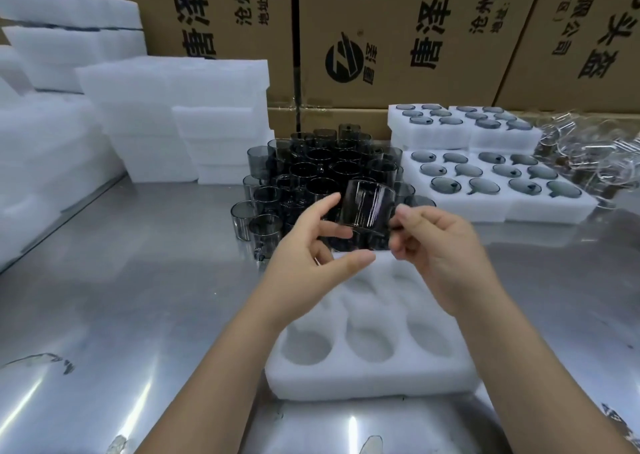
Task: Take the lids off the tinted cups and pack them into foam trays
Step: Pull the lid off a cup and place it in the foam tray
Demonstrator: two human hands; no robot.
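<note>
A tinted glass cup is held up in the air over the far end of a white foam tray with round empty pockets. My right hand pinches the cup's handle at its right side. My left hand is spread beside the cup's left, fingertips near its rim and base; whether they touch the glass is unclear. Behind the cup stands a dense stack of several tinted cups on the metal table.
Foam trays filled with grey lids lie at the right, more behind them. Clear glass pieces pile at far right. Stacks of white foam blocks fill the left. Cardboard boxes wall off the back. The steel table stretches left.
</note>
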